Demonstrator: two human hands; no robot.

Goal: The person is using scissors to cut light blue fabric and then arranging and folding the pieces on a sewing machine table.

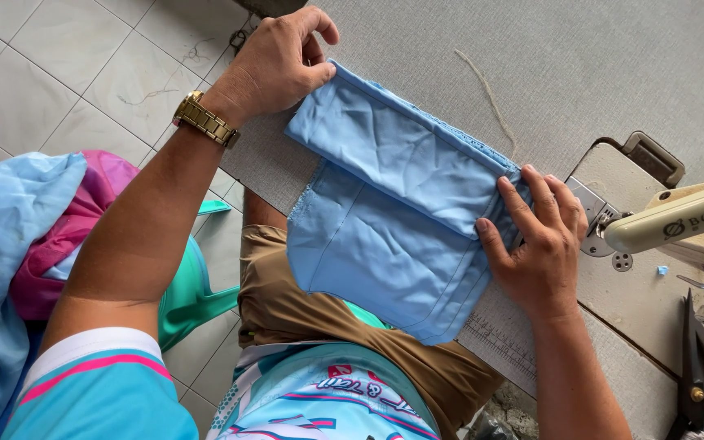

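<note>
Lying half on the grey sewing table [613,65], the light blue cloth piece [393,220] is folded over, its lower part hanging off the edge. The left hand [279,61] pinches its far corner. The right hand [535,240] presses flat on the fold, beside the sewing machine [678,216]. Nothing is under the needle yet.

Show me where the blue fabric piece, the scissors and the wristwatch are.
blue fabric piece [385,244], head view, on its lower flat panel.
scissors [694,367], head view, on the dark blades.
wristwatch [205,121], head view, on the gold band.
</note>
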